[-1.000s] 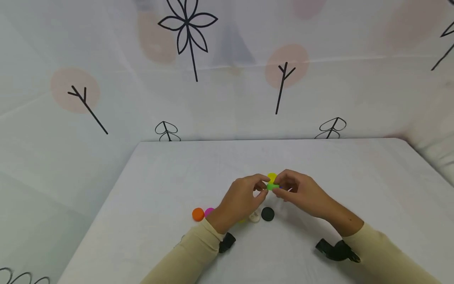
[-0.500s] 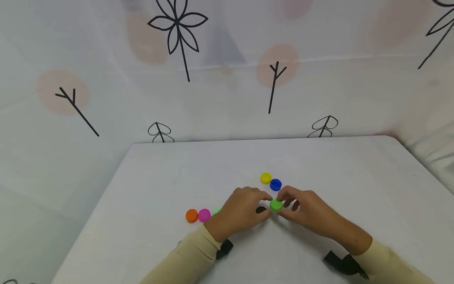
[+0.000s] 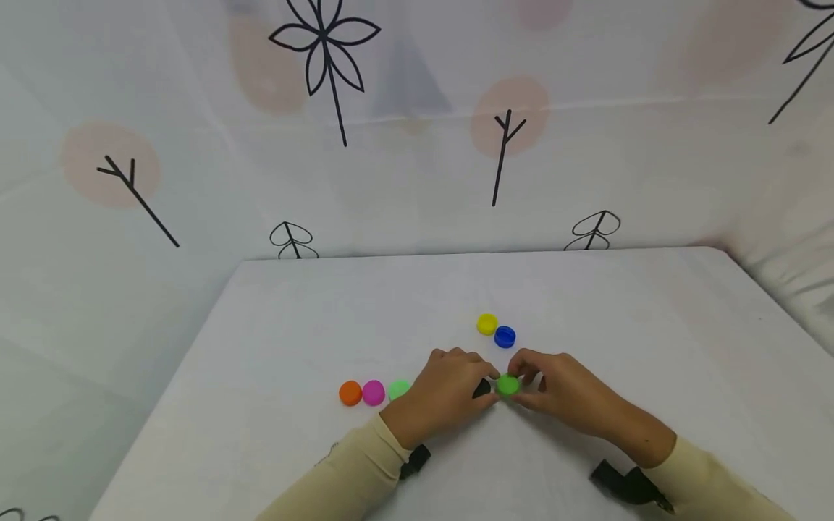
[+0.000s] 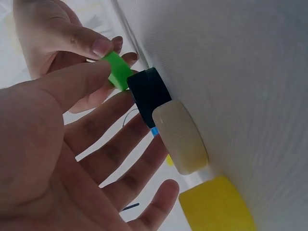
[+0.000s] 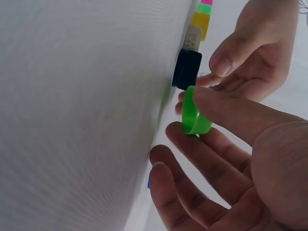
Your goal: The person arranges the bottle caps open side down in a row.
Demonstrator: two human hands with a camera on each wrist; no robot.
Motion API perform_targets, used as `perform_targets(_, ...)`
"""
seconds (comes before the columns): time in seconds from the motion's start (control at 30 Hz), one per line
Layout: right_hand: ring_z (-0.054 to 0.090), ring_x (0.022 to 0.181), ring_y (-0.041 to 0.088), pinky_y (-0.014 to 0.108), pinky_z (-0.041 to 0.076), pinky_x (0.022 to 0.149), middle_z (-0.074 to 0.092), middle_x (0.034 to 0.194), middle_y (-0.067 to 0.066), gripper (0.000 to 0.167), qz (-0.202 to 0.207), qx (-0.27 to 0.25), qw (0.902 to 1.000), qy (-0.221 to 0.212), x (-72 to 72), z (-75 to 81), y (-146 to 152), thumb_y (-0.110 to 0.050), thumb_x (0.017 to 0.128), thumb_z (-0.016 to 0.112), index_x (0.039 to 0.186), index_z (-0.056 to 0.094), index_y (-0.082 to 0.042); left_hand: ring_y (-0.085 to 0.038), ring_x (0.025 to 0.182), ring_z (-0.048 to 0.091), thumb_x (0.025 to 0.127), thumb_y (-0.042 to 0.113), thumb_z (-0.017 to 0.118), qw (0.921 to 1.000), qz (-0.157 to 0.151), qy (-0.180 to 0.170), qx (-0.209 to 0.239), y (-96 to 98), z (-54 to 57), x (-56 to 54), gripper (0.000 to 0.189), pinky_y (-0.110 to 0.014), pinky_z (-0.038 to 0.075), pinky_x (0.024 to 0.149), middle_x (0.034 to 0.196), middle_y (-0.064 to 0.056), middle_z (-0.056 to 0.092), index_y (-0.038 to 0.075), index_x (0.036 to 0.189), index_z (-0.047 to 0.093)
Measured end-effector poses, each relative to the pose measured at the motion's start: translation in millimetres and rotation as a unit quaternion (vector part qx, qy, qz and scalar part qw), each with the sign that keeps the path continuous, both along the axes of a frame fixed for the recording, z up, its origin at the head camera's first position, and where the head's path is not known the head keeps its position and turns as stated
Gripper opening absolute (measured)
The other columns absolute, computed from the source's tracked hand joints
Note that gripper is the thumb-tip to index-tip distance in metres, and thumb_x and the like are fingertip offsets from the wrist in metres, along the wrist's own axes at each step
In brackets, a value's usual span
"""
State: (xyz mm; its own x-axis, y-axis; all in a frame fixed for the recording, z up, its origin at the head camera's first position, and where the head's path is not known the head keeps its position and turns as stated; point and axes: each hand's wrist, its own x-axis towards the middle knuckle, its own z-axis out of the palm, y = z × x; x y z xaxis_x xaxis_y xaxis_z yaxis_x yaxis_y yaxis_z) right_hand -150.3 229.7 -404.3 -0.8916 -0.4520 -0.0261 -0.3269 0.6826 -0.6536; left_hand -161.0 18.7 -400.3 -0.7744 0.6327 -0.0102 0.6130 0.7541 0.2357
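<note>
My right hand (image 3: pixel 567 391) pinches a bright green bottle cap (image 3: pixel 508 385) between thumb and fingers, at the right end of a row of caps. In the right wrist view the green cap (image 5: pixel 196 113) is tilted, its hollow side partly showing. My left hand (image 3: pixel 443 394) is over the row with fingers fairly straight, thumb and fingertips around the black cap (image 3: pixel 481 388) and close to the green one. In the left wrist view a cream cap (image 4: pixel 180 137) and a yellow cap (image 4: pixel 219 204) stand beside the black cap (image 4: pixel 149 96); from the head view the left hand hides both.
Left of my left hand lie an orange cap (image 3: pixel 350 393), a magenta cap (image 3: pixel 373 393) and a light green cap (image 3: pixel 399 391). Behind the row are another yellow cap (image 3: pixel 487 324) and a blue cap (image 3: pixel 504 336), hollow side up. A white cloth covers the table (image 3: pixel 365 304).
The green cap has come nearer from beside the yellow and blue caps to the right of the black cap, with both hands moving along. The blue cap is now uncovered.
</note>
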Motion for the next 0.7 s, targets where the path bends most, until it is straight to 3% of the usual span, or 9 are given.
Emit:
perform_targets(0.27,0.061,0.089,0.009,0.023,0.052,0.072,0.068,0.092,-0.012,0.027,-0.023,0.014,0.9995,-0.018,-0.8,-2.8,-5.3,-0.015,0.081,0.083,0.103,0.068,-0.015,-0.014,0.113,0.061,0.093,0.042,0.069,0.9997,-0.010,-0.013,-0.018,0.2,-0.6,1.3,0.034,-0.038,0.048,0.094,0.125,0.009,0.068,0.026,0.123,0.070)
perform_targets(0.7,0.057,0.090,0.008,0.027,0.053,0.080,0.064,0.092,-0.010,0.029,-0.023,0.048,0.9984,0.021,0.0,-7.2,-7.2,-0.010,0.076,0.086,0.097,0.068,-0.015,-0.015,0.116,0.059,0.093,0.041,0.070,0.9993,-0.012,-0.024,-0.024,-0.5,-0.8,3.7,0.036,-0.037,0.050,0.095,0.129,0.006,0.065,0.026,0.125,0.070)
